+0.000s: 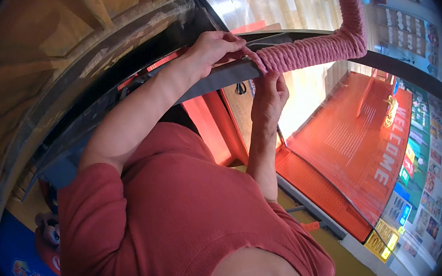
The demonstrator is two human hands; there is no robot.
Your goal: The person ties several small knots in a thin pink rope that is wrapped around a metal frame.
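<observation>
Thick pink cord (307, 54) is wound in tight turns around a dark bar (230, 74), and a wrapped upright rises from the far right end of these turns. At the left end of the winding, my left hand (214, 51) is closed in a pinch on a strand of the pink cord, above the bar. My right hand (269, 99) is below the same end, its thumb and fingers pinched together against the cord at the bar's underside. Part of the strand is hidden by the fingers.
A curved wooden structure (52, 45) arches over the upper left. Beyond the bar on the right lies a large red panel (342, 146) with white lettering. A yellow sign (382, 240) stands at lower right, and a blue printed panel (14, 265) at lower left.
</observation>
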